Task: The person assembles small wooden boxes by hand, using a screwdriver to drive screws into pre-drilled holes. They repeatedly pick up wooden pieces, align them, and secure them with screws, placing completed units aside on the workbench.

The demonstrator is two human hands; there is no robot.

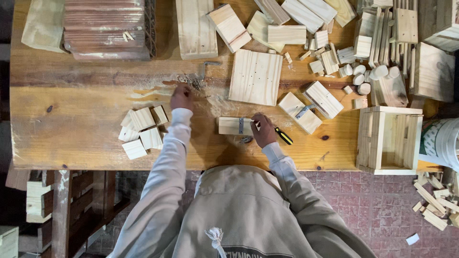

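My left hand (181,97) reaches forward to a small heap of screws (191,82) on the wooden workbench (81,124), its fingertips at the heap. My right hand (263,130) grips a screwdriver with a yellow and black handle (283,136), its tip at a small wooden block (234,125) that carries a metal hinge (241,125). The block lies flat just left of that hand. A further metal fitting (245,140) lies in front of the block.
Several small square blocks (141,131) lie at the left. A square board (256,76), a block with a hinge (301,112), dowel pegs (363,79), a slatted crate (389,139) and stacked planks (105,26) fill the bench. Wood scraps (437,203) litter the brick floor.
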